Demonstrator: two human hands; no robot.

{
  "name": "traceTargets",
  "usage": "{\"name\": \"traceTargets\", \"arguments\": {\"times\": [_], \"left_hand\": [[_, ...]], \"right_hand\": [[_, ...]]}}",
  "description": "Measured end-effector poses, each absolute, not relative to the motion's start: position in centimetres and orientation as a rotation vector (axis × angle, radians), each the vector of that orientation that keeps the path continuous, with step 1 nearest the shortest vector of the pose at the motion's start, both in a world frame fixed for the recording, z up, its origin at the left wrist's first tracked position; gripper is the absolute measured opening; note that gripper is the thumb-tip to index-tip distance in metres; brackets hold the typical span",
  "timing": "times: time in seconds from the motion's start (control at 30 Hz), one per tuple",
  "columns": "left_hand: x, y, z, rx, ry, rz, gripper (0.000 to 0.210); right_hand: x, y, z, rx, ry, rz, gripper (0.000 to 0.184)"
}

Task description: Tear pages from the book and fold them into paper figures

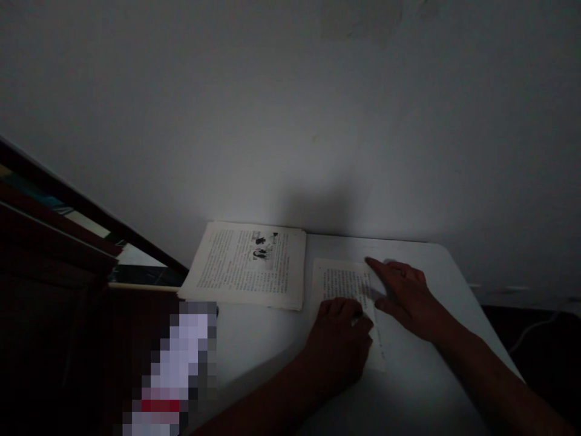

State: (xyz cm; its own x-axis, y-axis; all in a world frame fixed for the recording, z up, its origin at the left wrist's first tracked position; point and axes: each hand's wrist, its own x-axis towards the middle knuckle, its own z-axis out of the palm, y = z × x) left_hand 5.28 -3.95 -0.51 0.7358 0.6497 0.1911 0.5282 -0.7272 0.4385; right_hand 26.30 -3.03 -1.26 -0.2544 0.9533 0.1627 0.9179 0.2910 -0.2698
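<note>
A printed sheet of paper lies flat on the white table, turned slightly askew. Over its lower left part rests my left hand, fingers curled in. A small dark and pale spot shows between thumb and fingers; whether it is a held thing or a gap, I cannot tell. My right hand lies at the sheet's upper right edge, index finger stretched out and thumb apart, the other fingers bent. Nothing shows in it. Left of the sheet is a stack of printed pages, with a black-and-white picture on top.
A pale wall rises directly behind the table. At the left stands dark wooden furniture. A blurred-out pale shape with a red band is by the table's left edge. A thin cable runs at the right. The light is dim.
</note>
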Motion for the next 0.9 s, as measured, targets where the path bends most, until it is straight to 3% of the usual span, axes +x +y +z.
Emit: {"name": "traceTargets", "arguments": {"times": [0.1,0.33,0.67,0.9], "left_hand": [[5.1,-3.9,-0.4,2.592,0.885,0.477,0.015],[4.7,-3.7,-0.2,2.586,0.833,0.473,0.019],[4.4,-4.0,0.3,2.537,0.845,0.547,0.048],[4.0,-3.8,0.7,2.511,0.827,0.627,0.036]], "right_hand": [[25.6,-2.9,-1.2,-1.659,-2.154,0.165,0.049],[25.1,-2.8,-1.5,-1.689,-1.585,0.455,0.028],[24.9,-3.8,-0.7,-1.579,-1.017,0.755,0.028],[25.7,-4.6,-0.9,-1.604,-0.825,0.798,0.027]]}}
